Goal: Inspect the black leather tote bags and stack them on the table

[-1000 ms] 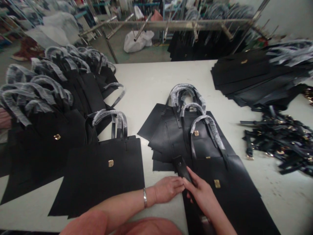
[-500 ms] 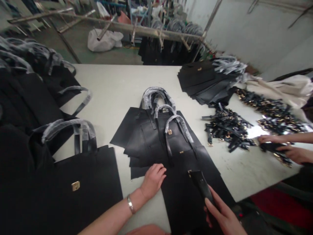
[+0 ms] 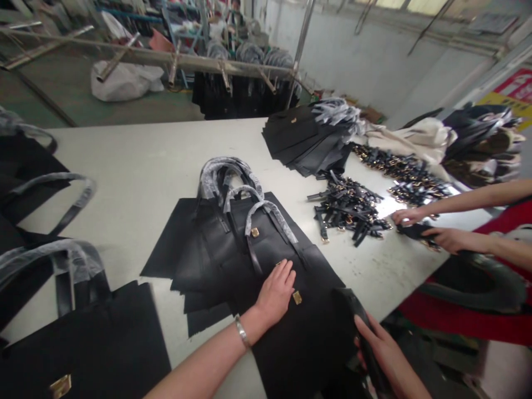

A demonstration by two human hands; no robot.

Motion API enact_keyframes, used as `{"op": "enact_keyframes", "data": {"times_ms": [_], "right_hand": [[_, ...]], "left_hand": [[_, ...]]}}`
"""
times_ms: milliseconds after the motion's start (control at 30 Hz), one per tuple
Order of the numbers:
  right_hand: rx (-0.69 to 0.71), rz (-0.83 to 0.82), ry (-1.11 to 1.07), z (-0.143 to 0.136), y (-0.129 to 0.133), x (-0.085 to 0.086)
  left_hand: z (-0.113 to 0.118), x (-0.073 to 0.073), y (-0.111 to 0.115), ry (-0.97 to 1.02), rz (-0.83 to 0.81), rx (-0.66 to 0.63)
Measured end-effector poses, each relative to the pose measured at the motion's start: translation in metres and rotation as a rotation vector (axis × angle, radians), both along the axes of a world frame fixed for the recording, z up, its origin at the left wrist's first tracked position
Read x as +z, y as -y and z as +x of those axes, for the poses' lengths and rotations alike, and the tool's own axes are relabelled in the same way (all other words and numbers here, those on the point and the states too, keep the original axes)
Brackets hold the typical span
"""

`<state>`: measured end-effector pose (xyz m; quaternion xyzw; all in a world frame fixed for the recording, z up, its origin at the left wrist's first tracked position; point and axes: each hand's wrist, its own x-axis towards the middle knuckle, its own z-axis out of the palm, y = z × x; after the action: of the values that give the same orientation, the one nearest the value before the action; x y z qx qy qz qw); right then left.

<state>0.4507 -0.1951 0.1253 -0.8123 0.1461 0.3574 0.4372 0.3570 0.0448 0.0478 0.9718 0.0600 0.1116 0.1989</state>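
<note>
At the bottom right, the person's right hand (image 3: 380, 343) has its fingers closed around a black tool (image 3: 351, 305), whose flat end points up and away over the right edge of the bag stack; whether it touches the bag there, I cannot tell. At the bottom left lies a black bag (image 3: 103, 338) with a gold clasp and plastic-wrapped handles.

Between them, the left hand (image 3: 276, 291), a silver bracelet (image 3: 241, 331) on its wrist, lies on the top bag (image 3: 307, 332) of the stack. Its fingers are stretched out flat and grip nothing. Just beside them is that bag's gold clasp (image 3: 296, 297); another bit of gold shows at the fingertips. Under and beyond the hand, more black bags (image 3: 216, 255) overlap in a fan on the pale counter (image 3: 141, 149), their wrapped handles looping away.

To the right, a co-worker in red steadies a second black tool (image 3: 415, 230) with both hands, next to a heap of black straps (image 3: 349, 208) with gold buckles. Behind that heap come another strap pile (image 3: 419, 180), a beige cloth (image 3: 419, 138) and a spread of black bags (image 3: 299, 136) near the far edge. Past the counter stand a metal rack (image 3: 199, 64), a white sack (image 3: 124, 80) on the floor and a row of hanging bags (image 3: 245, 97).
</note>
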Motion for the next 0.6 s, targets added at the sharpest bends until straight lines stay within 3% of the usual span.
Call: {"op": "enact_keyframes", "data": {"times_ms": [167,267,400,600], "right_hand": [[-0.148,0.065,0.002,0.012,0.024,0.004],[-0.250,0.096,0.047,0.016,0.040,0.014],[-0.348,0.083,0.085,0.013,0.054,0.024],[-0.450,0.145,0.077,0.004,0.056,0.029]], "left_hand": [[0.030,-0.009,-0.005,-0.113,0.086,0.001],[0.052,-0.001,-0.013,-0.197,0.099,-0.006],[0.086,0.014,-0.021,-0.330,0.082,-0.144],[0.127,0.025,-0.028,-0.423,0.131,-0.249]]}}
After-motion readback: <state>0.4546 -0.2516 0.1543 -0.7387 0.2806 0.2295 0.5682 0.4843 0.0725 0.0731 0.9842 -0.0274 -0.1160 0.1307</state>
